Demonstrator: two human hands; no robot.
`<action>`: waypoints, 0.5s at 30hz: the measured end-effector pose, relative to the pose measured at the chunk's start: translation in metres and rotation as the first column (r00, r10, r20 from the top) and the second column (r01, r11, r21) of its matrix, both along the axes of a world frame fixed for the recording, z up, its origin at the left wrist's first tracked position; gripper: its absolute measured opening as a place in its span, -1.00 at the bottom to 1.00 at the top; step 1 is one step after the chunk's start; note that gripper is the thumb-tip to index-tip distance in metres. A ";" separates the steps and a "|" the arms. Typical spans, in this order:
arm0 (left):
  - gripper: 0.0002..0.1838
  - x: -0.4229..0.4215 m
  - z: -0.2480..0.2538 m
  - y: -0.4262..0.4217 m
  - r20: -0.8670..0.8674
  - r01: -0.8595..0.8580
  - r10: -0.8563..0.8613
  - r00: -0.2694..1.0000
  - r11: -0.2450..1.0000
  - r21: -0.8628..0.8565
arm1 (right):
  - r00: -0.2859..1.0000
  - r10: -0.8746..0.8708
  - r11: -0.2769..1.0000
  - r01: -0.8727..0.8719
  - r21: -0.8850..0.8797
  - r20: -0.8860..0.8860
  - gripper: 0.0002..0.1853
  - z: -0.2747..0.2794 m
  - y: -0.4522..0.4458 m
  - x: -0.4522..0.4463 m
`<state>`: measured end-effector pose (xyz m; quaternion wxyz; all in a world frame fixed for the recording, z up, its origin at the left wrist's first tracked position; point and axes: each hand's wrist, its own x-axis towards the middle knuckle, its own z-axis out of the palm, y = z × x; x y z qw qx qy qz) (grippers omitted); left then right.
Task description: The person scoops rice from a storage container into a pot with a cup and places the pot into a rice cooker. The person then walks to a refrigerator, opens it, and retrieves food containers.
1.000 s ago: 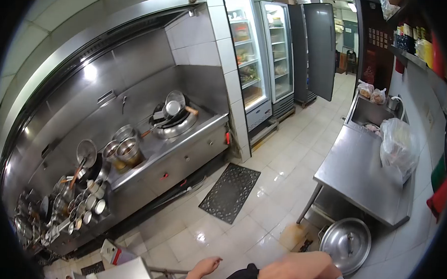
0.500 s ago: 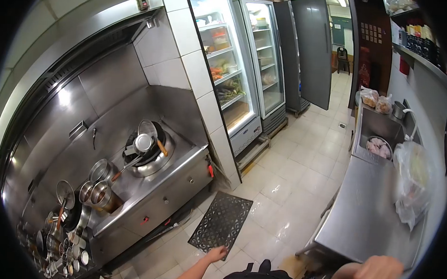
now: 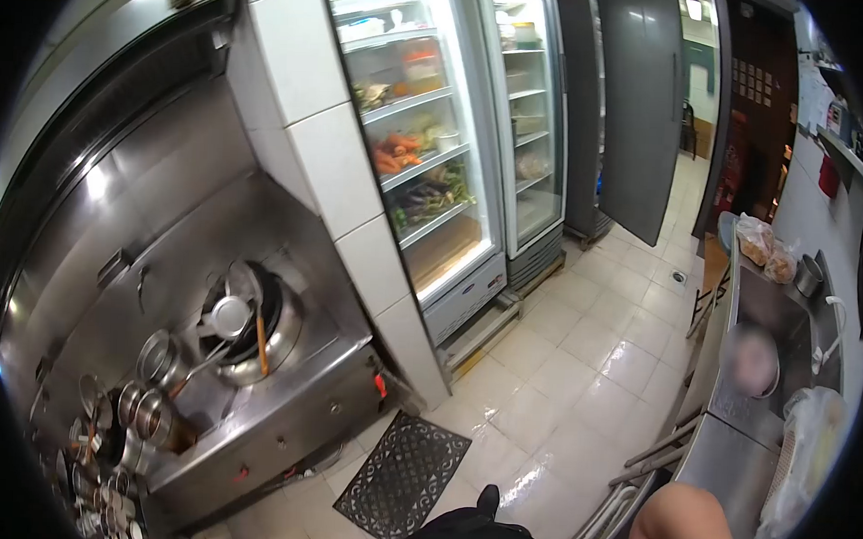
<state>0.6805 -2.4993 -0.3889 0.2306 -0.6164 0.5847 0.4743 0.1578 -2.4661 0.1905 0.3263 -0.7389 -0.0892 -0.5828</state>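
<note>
My left hand is out of view. At the lower right, my right hand and forearm (image 3: 687,522) are bent over the steel counter (image 3: 729,465); the fingers are hidden, so I cannot tell what they hold. Beside it on the counter lies a clear plastic bag (image 3: 805,454) with pale contents. Further along, in the steel sink (image 3: 768,305), sits a bowl of pale pinkish pieces (image 3: 755,363), blurred here.
To the left, a wok (image 3: 276,307) with a ladle and strainer stands on the steel range (image 3: 207,442). A black mat (image 3: 403,478) lies on the tiled floor (image 3: 522,406). Ahead are lit glass-door fridges (image 3: 450,270) and an open grey door (image 3: 636,115). Food bags (image 3: 756,241) sit beyond the sink.
The view has moved closer to the fridges and sink. My left hand has left the picture. My right hand, a fist earlier, now shows mostly as a bent forearm.
</note>
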 end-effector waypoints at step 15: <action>-0.66 -0.489 0.041 -0.522 -0.419 0.088 -0.349 0.838 0.845 -0.527 | 0.928 -0.373 0.926 0.372 0.061 0.003 -0.72 -0.016 -0.176 -0.210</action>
